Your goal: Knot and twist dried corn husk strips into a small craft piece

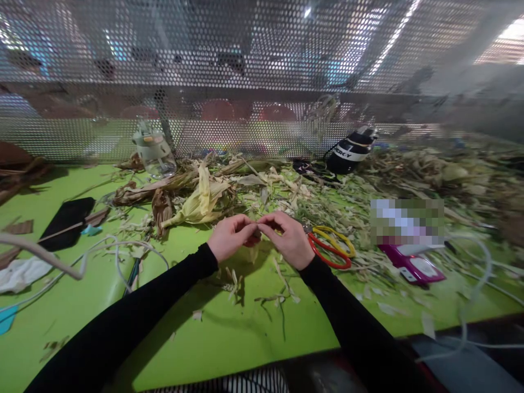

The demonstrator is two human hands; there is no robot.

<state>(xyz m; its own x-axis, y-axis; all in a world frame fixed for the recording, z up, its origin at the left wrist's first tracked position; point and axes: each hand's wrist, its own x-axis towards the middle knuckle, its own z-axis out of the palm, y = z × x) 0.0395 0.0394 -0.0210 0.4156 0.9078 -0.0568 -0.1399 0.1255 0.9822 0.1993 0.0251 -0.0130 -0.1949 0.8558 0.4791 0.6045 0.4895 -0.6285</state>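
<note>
My left hand (pixel 231 238) and my right hand (pixel 291 241) meet in front of me, a little above the green table. Thumbs and forefingers are pinched together, tip to tip. A small dark bit shows between the fingertips, too small to name. Just below them is a pale, husk-like scrap (pixel 252 254); whether it is held I cannot tell. Behind my left hand lies a yellowish corn husk (pixel 200 203) with dry brown leaves beside it. Scissors with red and yellow handles (pixel 332 246) lie close by my right hand, their blades mostly hidden.
Husk shreds (pixel 282 191) litter the green table (pixel 176 327). A clear bottle (pixel 158 155) and a black bottle (pixel 351 153) stand before a perforated metal screen (pixel 245 65). Left lie a black phone (pixel 67 224) and white cables (pixel 117 251); right, a magenta device (pixel 420 268).
</note>
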